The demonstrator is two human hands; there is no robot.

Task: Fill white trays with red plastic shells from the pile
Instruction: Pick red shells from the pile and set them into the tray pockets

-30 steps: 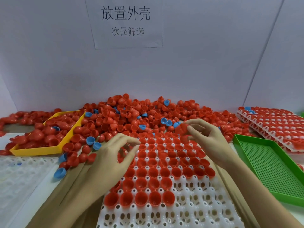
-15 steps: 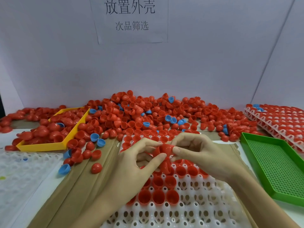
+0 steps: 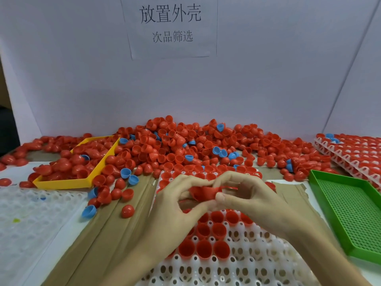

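Note:
A big pile of red plastic shells [image 3: 177, 145], with a few blue ones mixed in, lies against the back wall. In front of it sits a white tray [image 3: 216, 269] whose far rows hold red shells, mouths up; the near sockets are bare. Over the tray's middle my left hand [image 3: 173, 215] and my right hand [image 3: 251, 201] meet, and both pinch red shells [image 3: 203, 193] between thumb and fingers. How many shells are held there I cannot tell.
A yellow tray [image 3: 61, 183] with red shells stands at the left, a bare white tray [image 3: 26, 223] in front of it. A green perforated tray [image 3: 350, 211] is at the right, stacked filled white trays [image 3: 350, 153] behind it. Loose red and blue shells lie on the cardboard.
My hands came together over the tray from the pile's edge. They now pinch red shells between them, slightly higher and closer than half a second ago.

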